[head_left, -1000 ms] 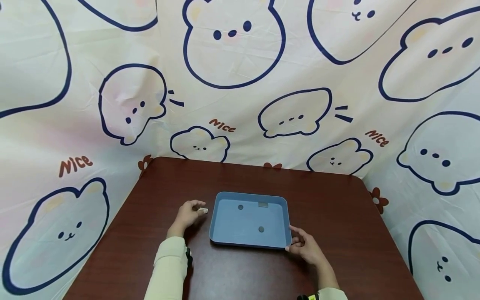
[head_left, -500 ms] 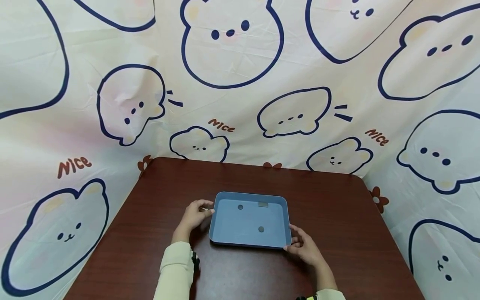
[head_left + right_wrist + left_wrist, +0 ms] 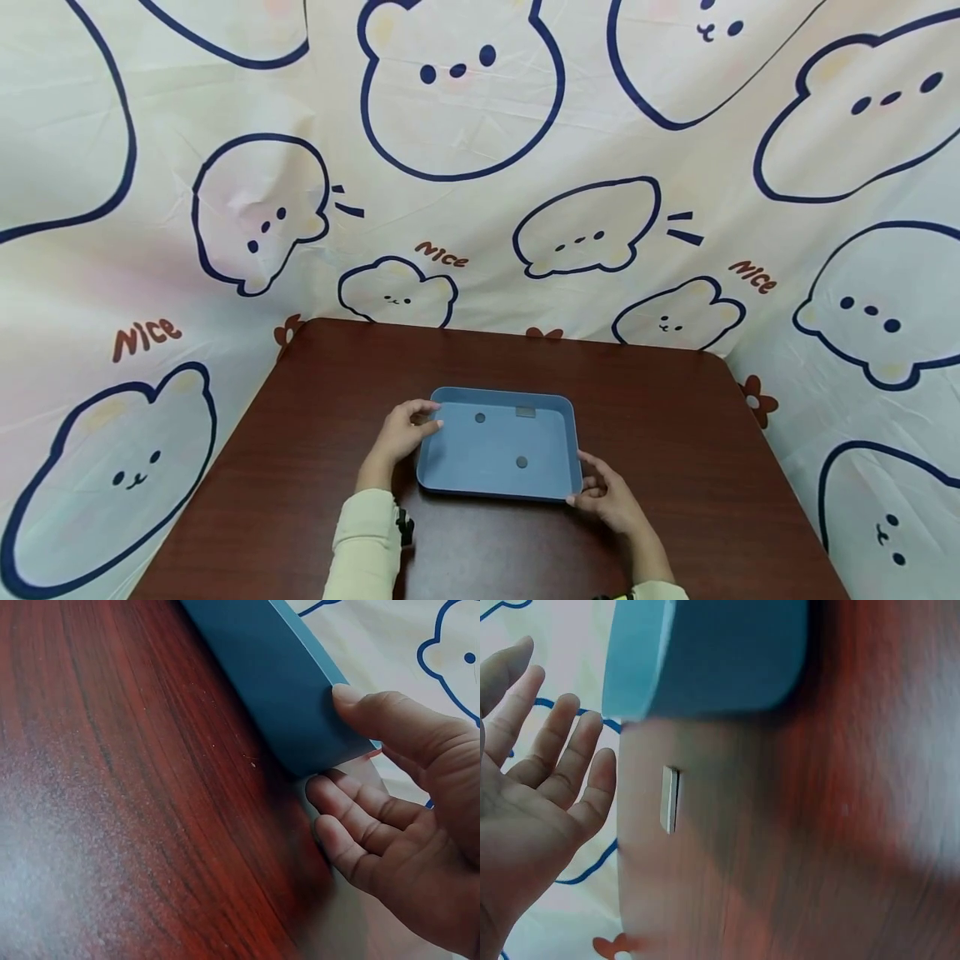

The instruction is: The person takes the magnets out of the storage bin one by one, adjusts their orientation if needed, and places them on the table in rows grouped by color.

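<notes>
A shallow blue tray (image 3: 465,458) lies on the table. My right hand (image 3: 615,500) holds its near right corner; in the right wrist view the thumb (image 3: 349,696) is on the front wall and the other fingers lie at the side. My left hand (image 3: 403,435) hovers at the left rim, thumb and forefinger apart, nothing between them. Below it, in the left wrist view, a small pale rectangular bar (image 3: 670,799) rests on the wood beside the tray; the head view hides it. Inside the tray are two round grey discs, one farther back (image 3: 480,417), and a flat grey rectangle (image 3: 525,412).
The dark brown table (image 3: 637,392) has rounded far corners. A pale cloth curtain (image 3: 480,208) printed with cartoon bears hangs behind it and along both sides. Bare tabletop surrounds the tray on all sides.
My left hand has moved right from beside the pale bar to the tray's left rim, leaving the bar on the table. The right hand has stayed at the corner.
</notes>
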A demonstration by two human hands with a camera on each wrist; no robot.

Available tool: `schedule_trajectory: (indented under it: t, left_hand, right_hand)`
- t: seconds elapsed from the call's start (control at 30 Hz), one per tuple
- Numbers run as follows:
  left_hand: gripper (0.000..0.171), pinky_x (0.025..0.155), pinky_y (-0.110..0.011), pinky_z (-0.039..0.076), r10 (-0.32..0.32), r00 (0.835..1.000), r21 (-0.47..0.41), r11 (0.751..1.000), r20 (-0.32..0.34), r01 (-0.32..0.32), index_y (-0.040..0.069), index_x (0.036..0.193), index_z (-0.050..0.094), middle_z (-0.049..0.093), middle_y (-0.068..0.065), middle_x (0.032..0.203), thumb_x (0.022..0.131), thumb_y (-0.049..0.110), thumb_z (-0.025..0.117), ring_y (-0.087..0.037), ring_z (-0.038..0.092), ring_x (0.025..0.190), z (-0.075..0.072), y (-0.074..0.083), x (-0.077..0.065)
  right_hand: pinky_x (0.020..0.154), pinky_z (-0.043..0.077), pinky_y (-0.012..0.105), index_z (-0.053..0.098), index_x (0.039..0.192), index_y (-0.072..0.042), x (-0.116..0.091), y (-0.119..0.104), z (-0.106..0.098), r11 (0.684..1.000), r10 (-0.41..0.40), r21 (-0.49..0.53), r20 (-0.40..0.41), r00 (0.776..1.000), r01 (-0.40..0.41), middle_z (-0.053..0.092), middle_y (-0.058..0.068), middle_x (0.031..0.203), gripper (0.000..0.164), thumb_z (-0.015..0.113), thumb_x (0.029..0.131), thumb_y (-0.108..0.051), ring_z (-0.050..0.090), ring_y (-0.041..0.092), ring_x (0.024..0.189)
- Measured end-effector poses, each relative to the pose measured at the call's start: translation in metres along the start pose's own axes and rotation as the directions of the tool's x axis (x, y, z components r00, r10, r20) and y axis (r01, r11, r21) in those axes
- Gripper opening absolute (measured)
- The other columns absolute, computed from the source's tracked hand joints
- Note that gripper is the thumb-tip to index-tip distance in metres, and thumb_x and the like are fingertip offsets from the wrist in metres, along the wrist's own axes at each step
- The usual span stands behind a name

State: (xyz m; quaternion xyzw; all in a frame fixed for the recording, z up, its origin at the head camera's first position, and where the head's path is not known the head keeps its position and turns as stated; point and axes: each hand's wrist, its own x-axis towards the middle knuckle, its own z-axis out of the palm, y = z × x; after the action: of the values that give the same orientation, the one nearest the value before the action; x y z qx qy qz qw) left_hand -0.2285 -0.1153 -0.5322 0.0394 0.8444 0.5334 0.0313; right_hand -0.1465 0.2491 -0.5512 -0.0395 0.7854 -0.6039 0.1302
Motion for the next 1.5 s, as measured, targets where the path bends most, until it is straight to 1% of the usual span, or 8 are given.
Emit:
schedule_trajectory:
  t: [0.17, 0.43, 0.6, 0.83, 1.0, 1.17, 1.27, 1.5]
  left_hand:
    - [0.026, 0.079, -0.043, 0.047, 0.018, 1.000, -0.038, 0.999, 0.000, -0.018, 0.010, 0.108, 0.068, 0.058, -0.008, 0.111, 0.082, 0.013, 0.072, -0.033, 0.053, 0.102, 0.009, 0.011, 0.002]
    - [0.026, 0.076, -0.041, 0.047, 0.024, 0.999, -0.035, 0.999, 0.036, -0.023, 0.013, 0.108, 0.068, 0.058, -0.005, 0.110, 0.082, 0.016, 0.072, -0.028, 0.055, 0.098, 0.020, 0.023, 0.008]
    - [0.028, 0.074, -0.039, 0.047, 0.023, 0.995, -0.074, 0.997, 0.097, -0.015, 0.010, 0.109, 0.068, 0.059, -0.014, 0.112, 0.082, 0.015, 0.073, -0.029, 0.054, 0.096, 0.028, 0.022, 0.013]
    - [0.033, 0.075, -0.042, 0.047, 0.067, 0.982, -0.075, 0.996, 0.175, -0.054, -0.001, 0.112, 0.064, 0.057, -0.021, 0.112, 0.081, 0.010, 0.072, -0.033, 0.055, 0.094, 0.042, 0.015, 0.018]
    - [0.033, 0.076, -0.043, 0.047, 0.051, 0.976, -0.065, 0.997, 0.210, -0.038, -0.001, 0.113, 0.064, 0.057, -0.021, 0.112, 0.082, 0.009, 0.071, -0.033, 0.056, 0.095, 0.050, 0.013, 0.021]
    - [0.034, 0.076, -0.043, 0.047, 0.058, 0.971, -0.067, 0.997, 0.231, -0.043, -0.002, 0.113, 0.063, 0.058, -0.020, 0.109, 0.082, 0.010, 0.071, -0.032, 0.056, 0.094, 0.058, 0.015, 0.025]
    - [0.034, 0.076, -0.043, 0.046, 0.032, 0.970, -0.062, 0.998, 0.240, -0.018, 0.001, 0.114, 0.063, 0.059, -0.017, 0.109, 0.083, 0.012, 0.071, -0.029, 0.055, 0.095, 0.061, 0.017, 0.029]
    - [0.037, 0.081, -0.044, 0.045, 0.002, 0.962, -0.041, 0.999, 0.274, 0.010, 0.003, 0.117, 0.062, 0.058, -0.014, 0.111, 0.083, 0.015, 0.071, -0.028, 0.053, 0.100, 0.066, 0.019, 0.042]
  right_hand:
    - [0.058, 0.047, 0.030, 0.031, 0.142, 0.002, 0.004, 0.012, -0.003, 1.000, -0.004, -0.007, -0.003, 1.000, 0.004, 0.057, 0.019, 0.090, 0.079, 0.075, 0.076, 0.000, 0.058, 0.022, 0.070]
    - [0.055, 0.045, 0.029, 0.033, 0.140, 0.004, 0.004, 0.011, -0.005, 0.998, -0.018, -0.067, 0.004, 1.000, 0.019, 0.056, 0.013, 0.083, 0.079, 0.077, 0.075, -0.003, 0.056, 0.021, 0.065]
    - [0.052, 0.042, 0.027, 0.034, 0.139, 0.005, 0.005, 0.010, -0.006, 0.994, -0.017, -0.105, 0.006, 1.000, 0.017, 0.054, 0.010, 0.077, 0.079, 0.078, 0.074, -0.004, 0.051, 0.016, 0.059]
    - [0.051, 0.042, 0.026, 0.037, 0.138, 0.004, 0.005, 0.010, -0.005, 0.993, -0.010, -0.119, -0.013, 1.000, 0.008, 0.052, 0.008, 0.073, 0.079, 0.079, 0.071, -0.002, 0.049, 0.015, 0.056]
    - [0.052, 0.043, 0.027, 0.037, 0.138, 0.003, 0.006, 0.010, -0.003, 0.994, 0.003, -0.110, -0.017, 1.000, -0.005, 0.053, 0.008, 0.073, 0.079, 0.079, 0.071, -0.003, 0.050, 0.016, 0.058]
    - [0.052, 0.043, 0.027, 0.035, 0.139, 0.004, 0.006, 0.011, -0.004, 0.994, 0.013, -0.110, -0.017, 1.000, -0.015, 0.053, 0.008, 0.073, 0.080, 0.078, 0.073, -0.003, 0.051, 0.017, 0.059]
    - [0.053, 0.043, 0.027, 0.034, 0.139, 0.006, 0.006, 0.009, -0.005, 0.995, 0.012, -0.099, -0.005, 1.000, -0.013, 0.054, 0.008, 0.074, 0.079, 0.077, 0.074, -0.002, 0.051, 0.016, 0.058]
    - [0.052, 0.043, 0.028, 0.034, 0.136, 0.011, -0.002, -0.017, -0.004, 0.998, -0.024, -0.064, 0.026, 0.999, 0.026, 0.055, 0.011, 0.073, 0.075, 0.075, 0.075, 0.002, 0.050, 0.018, 0.057]
